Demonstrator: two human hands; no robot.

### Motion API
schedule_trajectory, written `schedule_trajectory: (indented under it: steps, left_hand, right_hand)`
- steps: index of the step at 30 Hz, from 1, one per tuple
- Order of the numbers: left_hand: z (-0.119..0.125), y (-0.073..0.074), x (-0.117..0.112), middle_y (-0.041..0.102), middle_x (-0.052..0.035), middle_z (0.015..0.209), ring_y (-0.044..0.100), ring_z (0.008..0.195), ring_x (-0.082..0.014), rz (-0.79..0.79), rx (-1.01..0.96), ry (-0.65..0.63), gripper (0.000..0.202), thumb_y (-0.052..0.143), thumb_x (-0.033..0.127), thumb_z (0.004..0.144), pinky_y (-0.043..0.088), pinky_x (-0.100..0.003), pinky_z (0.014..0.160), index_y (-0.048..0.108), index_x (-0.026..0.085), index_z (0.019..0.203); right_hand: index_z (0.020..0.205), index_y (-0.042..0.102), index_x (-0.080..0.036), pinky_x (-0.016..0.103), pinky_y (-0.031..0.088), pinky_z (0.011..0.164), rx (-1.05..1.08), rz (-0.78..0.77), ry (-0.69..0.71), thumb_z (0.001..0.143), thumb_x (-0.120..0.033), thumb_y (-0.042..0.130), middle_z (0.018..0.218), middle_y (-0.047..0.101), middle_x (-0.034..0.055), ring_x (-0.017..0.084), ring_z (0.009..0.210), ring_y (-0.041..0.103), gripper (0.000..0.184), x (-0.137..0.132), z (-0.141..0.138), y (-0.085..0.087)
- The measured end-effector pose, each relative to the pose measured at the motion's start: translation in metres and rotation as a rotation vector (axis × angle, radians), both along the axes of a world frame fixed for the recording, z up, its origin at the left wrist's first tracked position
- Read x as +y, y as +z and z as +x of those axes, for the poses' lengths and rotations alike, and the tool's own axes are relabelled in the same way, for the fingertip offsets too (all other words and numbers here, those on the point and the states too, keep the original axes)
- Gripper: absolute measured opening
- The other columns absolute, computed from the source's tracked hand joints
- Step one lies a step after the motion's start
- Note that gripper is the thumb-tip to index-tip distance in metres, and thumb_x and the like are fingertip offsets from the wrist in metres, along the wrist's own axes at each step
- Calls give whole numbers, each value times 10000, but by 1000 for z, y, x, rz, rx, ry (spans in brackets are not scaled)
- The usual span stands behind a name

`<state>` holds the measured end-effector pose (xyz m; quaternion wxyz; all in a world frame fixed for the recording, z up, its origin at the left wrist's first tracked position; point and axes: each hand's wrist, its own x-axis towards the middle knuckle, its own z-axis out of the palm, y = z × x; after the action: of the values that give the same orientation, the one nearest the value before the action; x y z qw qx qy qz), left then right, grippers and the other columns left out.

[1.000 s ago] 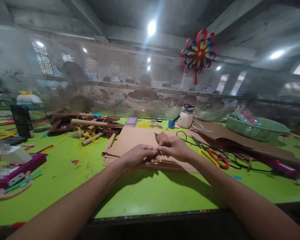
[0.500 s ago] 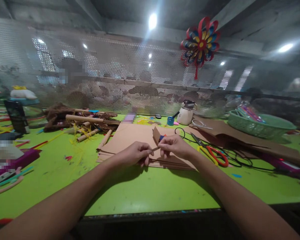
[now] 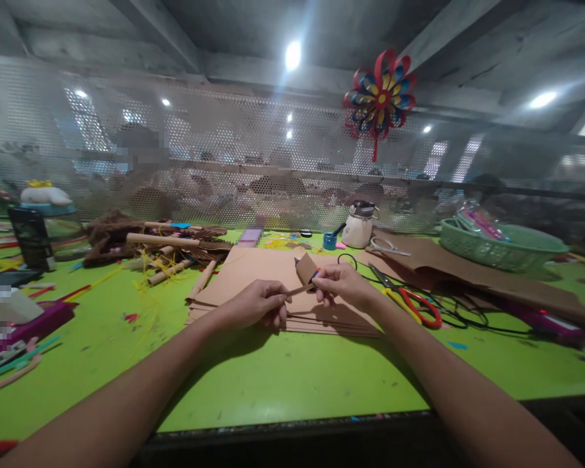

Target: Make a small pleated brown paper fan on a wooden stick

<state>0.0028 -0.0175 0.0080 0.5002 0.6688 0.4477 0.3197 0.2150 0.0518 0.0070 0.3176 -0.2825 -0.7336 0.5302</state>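
My left hand (image 3: 257, 304) and my right hand (image 3: 342, 285) meet over a stack of brown cardboard sheets (image 3: 253, 270) on the green table (image 3: 283, 370). Both hands pinch one small brown paper piece (image 3: 304, 269). The left fingers hold its thin lower end, the right fingers hold it near the wider upper flap. A bit of blue and red shows at the right fingertips; I cannot make out what it is.
Scissors with red and yellow handles (image 3: 414, 304) lie right of the stack beside black cords. Rolled brown paper tubes (image 3: 168, 250) lie at the back left. A green basket (image 3: 502, 247) stands at the right, a white pot (image 3: 358, 227) behind, a mesh screen beyond.
The hands have drawn slightly apart, and the paper piece now stretches between them. The flap stands higher above the right fingers than before.
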Motion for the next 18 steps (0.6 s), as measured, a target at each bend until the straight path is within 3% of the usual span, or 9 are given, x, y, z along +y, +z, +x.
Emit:
schedule_trajectory:
  steps: [7,13,18]
  left_hand:
    - [0,-2,0,653,-79,687,591,552,-125,-73,-90,45,126,560,256,739,394,-206,464,546,142,789]
    - [6,2,1,653,-61,718,592,599,-133,83,-219,82,196,609,167,688,464,-276,606,570,157,880]
    - [6,7,-4,660,-91,816,603,773,-168,129,-314,97,234,607,191,714,454,-292,697,611,154,945]
  right_hand:
    - [716,555,-116,176,393,371,19,-93,29,696,-432,634,538,613,3,72,392,520,326,4,2,-4]
    - [714,538,-128,159,323,362,62,-143,58,719,-393,622,516,608,-5,58,369,491,278,0,-2,-7]
    - [731,512,-147,155,299,361,110,-214,107,736,-377,612,514,594,-22,53,364,468,251,-6,-9,-9]
